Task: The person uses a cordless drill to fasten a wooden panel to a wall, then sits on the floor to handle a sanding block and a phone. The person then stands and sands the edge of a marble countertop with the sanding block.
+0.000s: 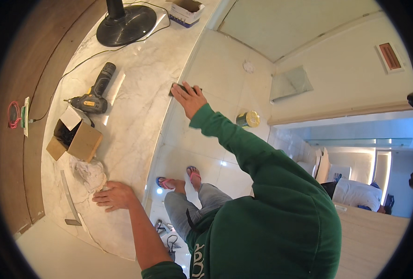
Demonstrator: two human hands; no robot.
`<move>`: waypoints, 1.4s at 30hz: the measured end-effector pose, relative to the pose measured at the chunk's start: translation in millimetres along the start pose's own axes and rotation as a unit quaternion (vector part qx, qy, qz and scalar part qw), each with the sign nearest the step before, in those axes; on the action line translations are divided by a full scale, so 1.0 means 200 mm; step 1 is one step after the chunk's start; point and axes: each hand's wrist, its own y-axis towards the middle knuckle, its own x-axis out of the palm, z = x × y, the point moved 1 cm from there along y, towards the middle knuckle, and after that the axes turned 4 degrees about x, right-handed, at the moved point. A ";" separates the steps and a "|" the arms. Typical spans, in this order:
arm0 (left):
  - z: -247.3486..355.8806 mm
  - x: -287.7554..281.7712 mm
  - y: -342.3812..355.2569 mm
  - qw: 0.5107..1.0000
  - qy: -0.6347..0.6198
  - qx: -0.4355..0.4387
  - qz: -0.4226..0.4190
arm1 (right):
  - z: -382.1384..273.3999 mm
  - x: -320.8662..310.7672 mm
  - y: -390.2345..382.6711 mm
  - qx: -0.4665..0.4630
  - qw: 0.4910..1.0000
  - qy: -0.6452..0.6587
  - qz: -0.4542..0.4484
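Observation:
A pale marble-patterned counter (136, 97) runs along my left side. At its front edge, my right hand (189, 98) grips a dark flat pad (174, 89), its fingers laid over the top; the pad looks like sandpaper, but most of it is covered. My left hand (114, 196) rests flat on the counter, fingers stretched out and holding nothing. Just beyond those fingertips lies a crumpled whitish cloth or plastic sheet (87, 173). An opened cardboard box (84, 141) with small dark items inside stands behind it. Farther along the counter lies a cordless drill (94, 95).
A black round stand base (126, 25) and a small open carton (186, 11) occupy the far end, with a cable trailing along the wall. A thin metal strip (70, 197) lies at the near left. On the tiled floor stands a yellow-lidded can (249, 119). Another person (356, 193) bends over at the right.

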 end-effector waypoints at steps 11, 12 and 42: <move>0.01 -0.01 0.00 1.000 -0.004 -0.008 -0.014 | 0.00 0.02 0.03 0.020 0.999 -0.025 -0.010; 0.01 -0.01 0.00 1.000 -0.007 -0.007 -0.015 | 0.00 0.02 0.03 0.005 0.999 -0.003 -0.036; -0.02 0.07 0.02 1.000 0.010 -0.002 0.016 | -0.02 0.01 0.01 0.007 0.995 0.049 -0.091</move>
